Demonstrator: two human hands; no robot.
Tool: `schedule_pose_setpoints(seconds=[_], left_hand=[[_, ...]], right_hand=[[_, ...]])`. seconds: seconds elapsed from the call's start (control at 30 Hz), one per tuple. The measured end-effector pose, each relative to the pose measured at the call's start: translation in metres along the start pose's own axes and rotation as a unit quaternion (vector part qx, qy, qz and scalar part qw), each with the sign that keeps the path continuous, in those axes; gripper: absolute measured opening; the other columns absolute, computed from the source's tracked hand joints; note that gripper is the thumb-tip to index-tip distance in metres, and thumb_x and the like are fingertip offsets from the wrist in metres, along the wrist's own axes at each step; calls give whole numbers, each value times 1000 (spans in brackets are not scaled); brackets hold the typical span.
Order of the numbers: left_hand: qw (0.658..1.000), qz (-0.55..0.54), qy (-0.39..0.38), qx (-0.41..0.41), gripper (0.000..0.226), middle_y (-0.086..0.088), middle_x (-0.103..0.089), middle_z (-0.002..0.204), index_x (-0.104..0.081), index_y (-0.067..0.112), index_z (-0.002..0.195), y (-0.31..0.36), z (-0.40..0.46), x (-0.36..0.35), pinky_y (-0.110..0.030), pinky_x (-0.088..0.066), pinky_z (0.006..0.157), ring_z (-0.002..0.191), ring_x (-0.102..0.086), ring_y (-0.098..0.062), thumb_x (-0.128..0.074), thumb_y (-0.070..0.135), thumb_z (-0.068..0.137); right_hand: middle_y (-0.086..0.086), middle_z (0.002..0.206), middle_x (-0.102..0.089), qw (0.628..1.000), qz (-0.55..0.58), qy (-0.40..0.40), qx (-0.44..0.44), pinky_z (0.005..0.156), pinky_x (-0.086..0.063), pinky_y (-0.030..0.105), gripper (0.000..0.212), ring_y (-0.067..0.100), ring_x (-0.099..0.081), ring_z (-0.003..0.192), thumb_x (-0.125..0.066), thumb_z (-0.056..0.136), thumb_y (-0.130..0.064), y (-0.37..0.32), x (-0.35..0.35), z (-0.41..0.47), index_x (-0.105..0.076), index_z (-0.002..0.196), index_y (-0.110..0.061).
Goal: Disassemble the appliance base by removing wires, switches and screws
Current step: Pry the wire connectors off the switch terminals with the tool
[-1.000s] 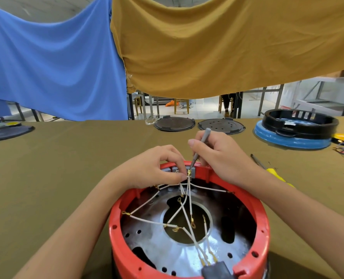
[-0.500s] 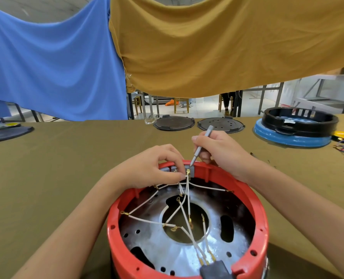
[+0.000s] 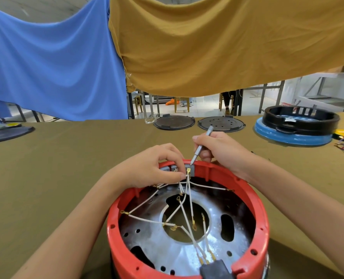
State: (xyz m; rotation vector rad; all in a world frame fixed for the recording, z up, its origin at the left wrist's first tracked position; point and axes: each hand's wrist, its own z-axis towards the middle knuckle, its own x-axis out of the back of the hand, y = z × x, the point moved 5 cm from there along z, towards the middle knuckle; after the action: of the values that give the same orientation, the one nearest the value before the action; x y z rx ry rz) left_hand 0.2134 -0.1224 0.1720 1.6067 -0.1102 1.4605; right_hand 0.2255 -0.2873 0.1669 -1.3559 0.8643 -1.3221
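With the red appliance base (image 3: 187, 228) sat on the table right up front, the brass terminal (image 3: 188, 171) at its far rim is best levered gently by the thin screwdriver (image 3: 201, 146) gripped in the right hand (image 3: 221, 152), while the white wire (image 3: 184, 179) pinched by the left hand (image 3: 157, 166) gets pulled straight, not yanked.

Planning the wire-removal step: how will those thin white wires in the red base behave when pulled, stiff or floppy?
Probably floppy: the white wires sag and cross loosely over the metal plate. Likely light, as the left hand pinches one with fingertips alone. They may snag, since the bare ring terminals overlap inside the red base.
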Motion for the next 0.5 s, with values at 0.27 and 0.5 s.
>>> schedule_pose_setpoints(seconds=[0.27,0.5], left_hand=[[1000,-6,1,-11,9,15,-56,115,-72,40,80,1,0,0,-32,-41,103,108,-58,-2,-73,34,88],[1000,-8,4,-6,12,14,-57,115,-72,40,80,3,0,0,-29,-41,101,108,-58,-2,-74,32,89]], right_hand=[[-3,50,-47,988,-68,44,133,49,-35,19,35,16,-40,50,-49,104,-23,-14,0,-9,-57,72,-11],[0,54,-48,985,-88,34,142,53,-37,25,34,19,-41,54,-49,104,-26,-14,-1,-10,-59,75,-11]])
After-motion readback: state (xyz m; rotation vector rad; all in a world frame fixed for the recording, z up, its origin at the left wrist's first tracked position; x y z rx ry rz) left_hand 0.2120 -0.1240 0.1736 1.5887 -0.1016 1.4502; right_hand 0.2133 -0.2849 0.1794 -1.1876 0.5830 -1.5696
